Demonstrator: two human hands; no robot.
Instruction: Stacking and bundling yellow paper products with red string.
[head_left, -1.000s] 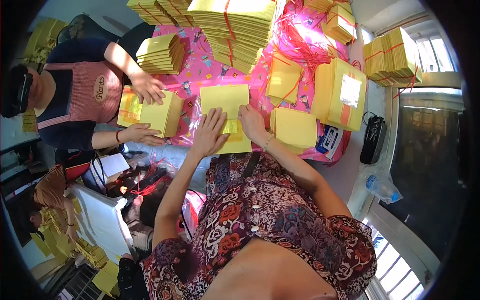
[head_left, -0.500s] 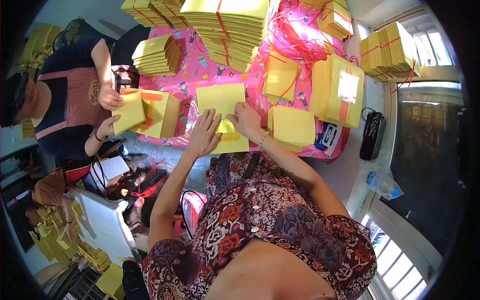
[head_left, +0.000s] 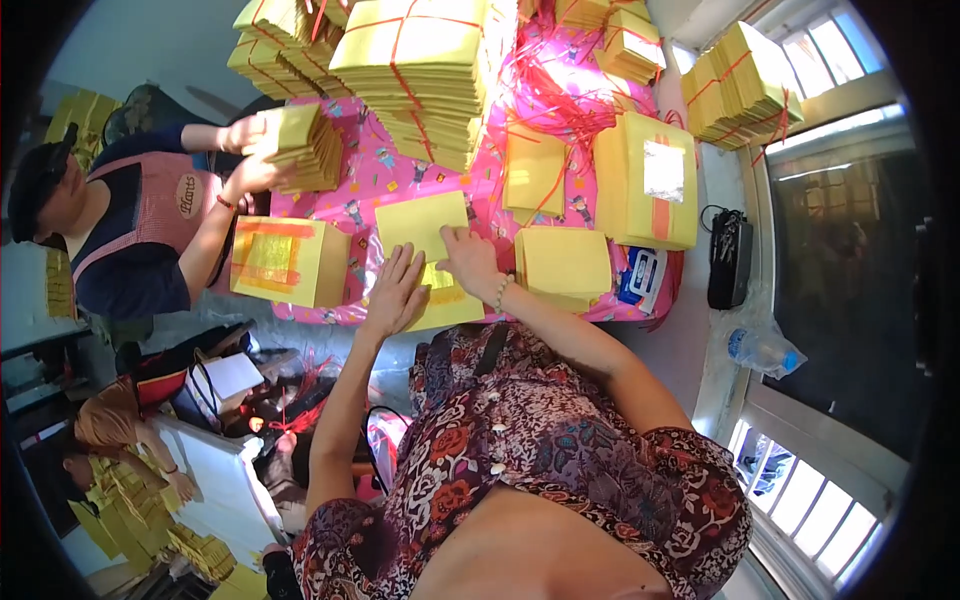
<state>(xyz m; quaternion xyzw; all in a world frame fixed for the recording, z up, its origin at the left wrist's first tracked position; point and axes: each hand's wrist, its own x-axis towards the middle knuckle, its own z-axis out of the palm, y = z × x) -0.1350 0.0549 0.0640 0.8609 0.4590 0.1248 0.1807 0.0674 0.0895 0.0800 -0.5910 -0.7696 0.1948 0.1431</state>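
Yellow paper sheet [head_left: 422, 220] is lying on the pink tablecloth [head_left: 360, 180], under the person's two hands, just as it was a moment before. The left hand [head_left: 395, 292] is resting flat on its left side, fingers straight and not gripping. The right hand [head_left: 470, 262] is curling its fingers near the right edge; I cannot tell if it is pinching. The co-worker's hands [head_left: 256, 158] are no longer holding paper over the yellow block [head_left: 328, 262]. Now they are reaching to the fanned yellow pile [head_left: 318, 155], and the block's shiny gold patch [head_left: 270, 262] is showing.
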